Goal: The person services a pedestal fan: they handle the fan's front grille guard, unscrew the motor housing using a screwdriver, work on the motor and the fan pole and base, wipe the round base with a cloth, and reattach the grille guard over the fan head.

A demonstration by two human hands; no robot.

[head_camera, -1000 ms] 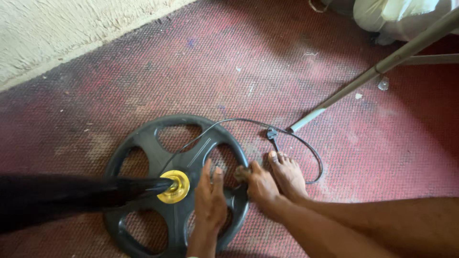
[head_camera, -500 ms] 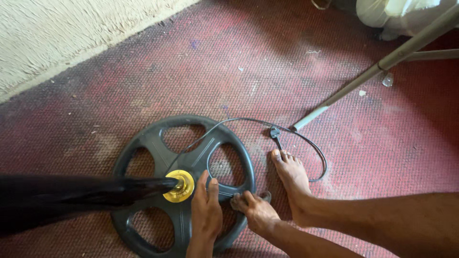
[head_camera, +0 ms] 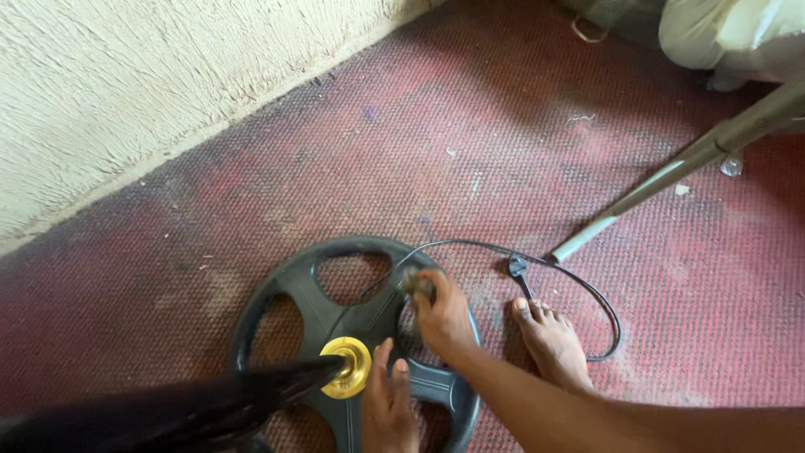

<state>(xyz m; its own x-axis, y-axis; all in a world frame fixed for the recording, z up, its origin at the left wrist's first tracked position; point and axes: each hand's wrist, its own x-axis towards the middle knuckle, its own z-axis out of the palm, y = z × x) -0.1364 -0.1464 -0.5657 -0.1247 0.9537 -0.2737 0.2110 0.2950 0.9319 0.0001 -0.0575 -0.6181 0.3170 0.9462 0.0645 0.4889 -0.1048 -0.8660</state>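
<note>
Right fingers [head_camera: 422, 289]: closed on a small dark part at a spoke of the round black base [head_camera: 293, 285].
Left fingers [head_camera: 381, 361]: flat, open, beside the yellow collar [head_camera: 350, 367].
Risk: cord [head_camera: 587, 289] loops by the bare foot [head_camera: 549, 340]; may snag.
Floor [head_camera: 503, 151]: worn red carpet, plaster wall [head_camera: 126, 84].

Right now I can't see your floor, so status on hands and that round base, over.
Left hand flat on black spoked base by yellow collar. Right hand pinching a small object at the rim. Black cable looped beside bare foot.
</note>
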